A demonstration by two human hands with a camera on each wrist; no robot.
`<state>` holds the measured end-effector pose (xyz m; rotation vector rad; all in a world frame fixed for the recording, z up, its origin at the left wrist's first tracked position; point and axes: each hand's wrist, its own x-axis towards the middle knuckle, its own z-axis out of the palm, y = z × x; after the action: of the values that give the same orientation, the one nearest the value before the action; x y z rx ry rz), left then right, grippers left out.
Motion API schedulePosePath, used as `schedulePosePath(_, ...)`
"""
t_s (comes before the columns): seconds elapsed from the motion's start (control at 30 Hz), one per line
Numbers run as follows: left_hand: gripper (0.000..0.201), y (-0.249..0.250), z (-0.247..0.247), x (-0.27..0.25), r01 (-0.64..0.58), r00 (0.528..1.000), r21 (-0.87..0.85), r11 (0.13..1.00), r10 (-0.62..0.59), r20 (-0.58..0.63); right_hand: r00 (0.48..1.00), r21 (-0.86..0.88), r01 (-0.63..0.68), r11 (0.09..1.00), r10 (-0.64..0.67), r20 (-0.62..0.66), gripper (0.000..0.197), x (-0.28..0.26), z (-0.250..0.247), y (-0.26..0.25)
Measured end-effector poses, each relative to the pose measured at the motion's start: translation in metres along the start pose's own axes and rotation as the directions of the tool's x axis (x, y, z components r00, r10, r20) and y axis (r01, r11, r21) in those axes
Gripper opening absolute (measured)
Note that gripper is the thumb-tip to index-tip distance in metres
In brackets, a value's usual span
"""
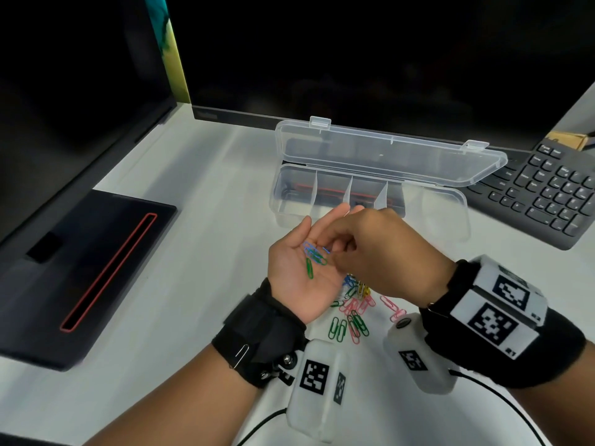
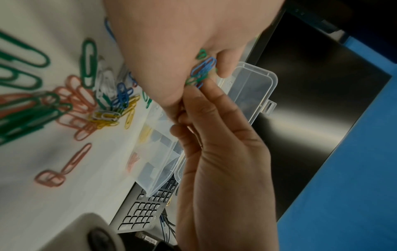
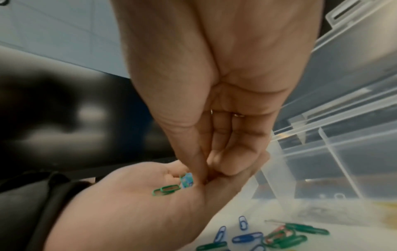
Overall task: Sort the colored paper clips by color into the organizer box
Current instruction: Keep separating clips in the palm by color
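Note:
My left hand point(image 1: 289, 272) lies palm up above the table, and blue and green paper clips point(image 1: 314, 257) rest in its palm. My right hand point(image 1: 335, 255) reaches over that palm from the right and pinches a blue clip point(image 2: 204, 68) with its fingertips. A green clip point(image 3: 166, 190) lies flat on the palm beside them. The clear organizer box point(image 1: 450, 204) stands just behind the hands with its lid point(image 1: 386, 152) open. Yellow clips point(image 2: 146, 134) and pink clips point(image 2: 133, 159) show through its wall. A mixed pile of clips point(image 1: 354, 307) lies on the table under the hands.
A dark monitor point(image 1: 354, 59) stands behind the box. Its black stand base point(image 1: 96, 268), with a red-edged slot, lies at the left. A black keyboard point(image 1: 547, 194) sits at the right. Wrist-camera cables point(image 1: 502, 394) trail toward the near edge.

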<state>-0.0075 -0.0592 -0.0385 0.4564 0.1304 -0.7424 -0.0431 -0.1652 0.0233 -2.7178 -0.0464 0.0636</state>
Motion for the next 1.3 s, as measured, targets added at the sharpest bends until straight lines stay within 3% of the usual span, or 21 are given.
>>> schedulePosePath(0.13, 0.047, -0.002, -0.005, 0.005, 0.009, 0.999, -0.037, 0.999, -0.011, -0.037, 0.999, 0.198, -0.042, 0.979, 0.044, -0.006, 0.026, 0.002, -0.003, 0.002)
schedulePosePath(0.27, 0.060, -0.003, -0.007, 0.006, 0.026, 0.999, -0.024, 0.999, -0.027, -0.045, 0.992, 0.220, -0.079, 0.972, 0.099, -0.080, 0.022, 0.008, -0.001, -0.001)
schedulePosePath(0.43, 0.071, -0.002, -0.006, 0.006, 0.066, 0.998, 0.016, 0.998, -0.066, 0.000, 0.997, 0.088, -0.053, 0.995, 0.058, -0.046, 0.015, 0.011, 0.000, -0.007)
schedulePosePath(0.67, 0.060, -0.001, -0.011, 0.008, 0.086, 0.995, -0.031, 0.996, -0.087, -0.053, 0.998, 0.066, -0.048, 0.997, 0.045, 0.035, 0.006, 0.015, 0.003, -0.009)
schedulePosePath(0.8, 0.057, -0.002, -0.012, 0.009, 0.094, 0.991, -0.025, 0.995, -0.096, -0.091, 0.999, -0.090, -0.054, 0.995, 0.054, 0.004, 0.015, 0.017, 0.012, -0.011)
schedulePosePath(0.9, 0.041, -0.001, -0.011, 0.007, 0.121, 0.987, -0.020, 0.992, -0.122, -0.107, 0.998, -0.163, -0.056, 0.985, 0.055, -0.012, 0.015, 0.017, 0.017, -0.013)
schedulePosePath(1.03, 0.045, -0.001, -0.010, 0.006, 0.089, 0.991, -0.038, 0.995, -0.093, -0.094, 0.998, 0.071, -0.058, 0.996, 0.059, -0.017, 0.005, 0.012, 0.013, -0.009)
schedulePosePath(1.13, 0.062, -0.001, -0.011, 0.008, 0.040, 0.999, -0.030, 0.999, -0.041, -0.021, 0.988, 0.397, -0.137, 0.907, 0.152, -0.005, 0.005, 0.010, 0.005, -0.001)
schedulePosePath(1.2, 0.063, -0.001, -0.009, 0.008, 0.008, 1.000, -0.010, 1.000, -0.008, -0.011, 0.981, 0.640, -0.169, 0.750, 0.191, 0.035, 0.006, 0.009, 0.000, 0.002)
schedulePosePath(1.3, 0.047, -0.001, -0.010, 0.010, -0.032, 0.998, -0.051, 0.998, 0.029, -0.057, 0.973, 0.855, -0.173, 0.490, 0.221, 0.070, 0.021, 0.006, -0.001, 0.007)
